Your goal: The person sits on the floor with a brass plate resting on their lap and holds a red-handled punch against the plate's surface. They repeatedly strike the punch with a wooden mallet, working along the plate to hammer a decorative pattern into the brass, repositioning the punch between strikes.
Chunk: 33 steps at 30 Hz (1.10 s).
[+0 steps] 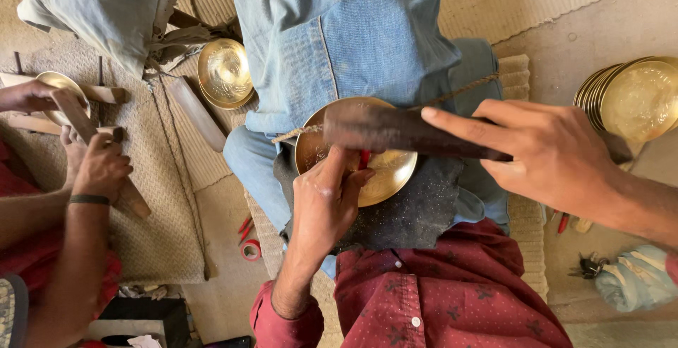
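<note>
A round brass plate rests on a dark cloth across my lap. My left hand pinches a small red-handled tool upright against the plate's inner face. My right hand grips a dark wooden bat-shaped block and holds it flat above the plate and over the tool's top. A thin cord runs over the plate's upper edge across my jeans.
A stack of brass plates stands at the right. Another brass plate lies on the woven mat beyond my knee. At the left a co-worker's hands hold a wooden block over a brass plate. A red tape roll and keys lie on the floor.
</note>
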Motion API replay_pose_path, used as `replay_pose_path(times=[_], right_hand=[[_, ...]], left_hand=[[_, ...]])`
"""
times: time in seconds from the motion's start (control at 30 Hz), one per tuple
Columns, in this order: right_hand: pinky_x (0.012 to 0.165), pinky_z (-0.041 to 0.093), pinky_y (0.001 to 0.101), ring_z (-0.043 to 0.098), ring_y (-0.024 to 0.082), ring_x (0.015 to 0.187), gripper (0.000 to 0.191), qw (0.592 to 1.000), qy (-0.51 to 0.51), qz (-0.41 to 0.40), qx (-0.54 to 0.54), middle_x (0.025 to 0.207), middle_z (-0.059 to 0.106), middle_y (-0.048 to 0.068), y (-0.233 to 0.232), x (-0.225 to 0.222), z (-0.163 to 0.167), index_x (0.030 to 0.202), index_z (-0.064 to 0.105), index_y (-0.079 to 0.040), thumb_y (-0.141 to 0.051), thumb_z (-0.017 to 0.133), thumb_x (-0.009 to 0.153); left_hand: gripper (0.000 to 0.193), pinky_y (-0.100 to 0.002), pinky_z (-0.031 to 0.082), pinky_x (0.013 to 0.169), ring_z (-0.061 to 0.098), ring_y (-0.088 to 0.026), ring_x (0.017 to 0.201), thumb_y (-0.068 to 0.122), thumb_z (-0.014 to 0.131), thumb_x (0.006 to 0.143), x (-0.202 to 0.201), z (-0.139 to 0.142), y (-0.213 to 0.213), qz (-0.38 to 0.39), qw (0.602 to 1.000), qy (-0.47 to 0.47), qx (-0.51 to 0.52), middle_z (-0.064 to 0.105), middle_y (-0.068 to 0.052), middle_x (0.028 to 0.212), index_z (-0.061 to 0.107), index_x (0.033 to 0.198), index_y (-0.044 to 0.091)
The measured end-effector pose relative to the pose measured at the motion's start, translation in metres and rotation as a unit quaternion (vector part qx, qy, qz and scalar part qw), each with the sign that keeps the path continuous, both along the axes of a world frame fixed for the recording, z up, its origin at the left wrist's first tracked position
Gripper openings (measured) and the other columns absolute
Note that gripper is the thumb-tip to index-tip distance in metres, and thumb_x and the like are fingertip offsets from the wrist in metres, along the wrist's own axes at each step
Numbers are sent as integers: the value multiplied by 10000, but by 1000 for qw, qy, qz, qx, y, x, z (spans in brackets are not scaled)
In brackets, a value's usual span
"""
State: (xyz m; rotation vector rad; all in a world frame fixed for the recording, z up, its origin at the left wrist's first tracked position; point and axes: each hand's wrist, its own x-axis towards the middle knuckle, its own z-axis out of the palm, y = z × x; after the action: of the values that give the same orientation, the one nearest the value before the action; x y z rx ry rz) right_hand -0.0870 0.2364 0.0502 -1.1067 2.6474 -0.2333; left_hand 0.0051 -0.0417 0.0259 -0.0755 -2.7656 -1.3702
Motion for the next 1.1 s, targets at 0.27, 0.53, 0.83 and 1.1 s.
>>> replay_pose_path(times=[0.27, 0.53, 0.83, 1.1], right_hand=[[637, 616, 358, 693, 175, 686, 965, 986, -84, -83, -121, 919, 712, -19, -1, -4, 5, 1593, 413, -322, -94, 793, 736], [634, 609, 356, 714, 194, 753, 1051, 994, -67, -79, -40, 982, 702, 2, -3, -3, 8, 1606, 353, -384, -98, 802, 699], [686, 625, 332, 726, 173, 742, 1105, 967, -177, -152, -103, 934, 712, -15, 0, -2, -2, 1700, 284, -353, -64, 750, 741], [670, 632, 364, 709, 222, 722, 1056, 987, -117, -99, -58, 1058, 715, 50, 4, -2, -4, 1636, 351, -362, -37, 752, 714]], left_hand=[[435, -369, 557, 645, 749, -266, 771, 57, 768, 900, 2, -6, 0, 16, 1000, -17, -7, 758, -109, 966, 571, 1287, 52], [441, -370, 563, 679, 755, -264, 812, 39, 757, 901, 1, -3, 3, 16, 1000, -5, -4, 747, -112, 1008, 567, 1299, 57], [372, -379, 561, 692, 751, -276, 830, 38, 751, 913, 0, 1, 4, 17, 1000, -23, -11, 743, -102, 961, 609, 1252, 93], [361, -425, 530, 678, 719, -338, 837, 47, 759, 900, 0, -6, 3, 17, 999, -11, -32, 714, -116, 907, 579, 1211, 78]])
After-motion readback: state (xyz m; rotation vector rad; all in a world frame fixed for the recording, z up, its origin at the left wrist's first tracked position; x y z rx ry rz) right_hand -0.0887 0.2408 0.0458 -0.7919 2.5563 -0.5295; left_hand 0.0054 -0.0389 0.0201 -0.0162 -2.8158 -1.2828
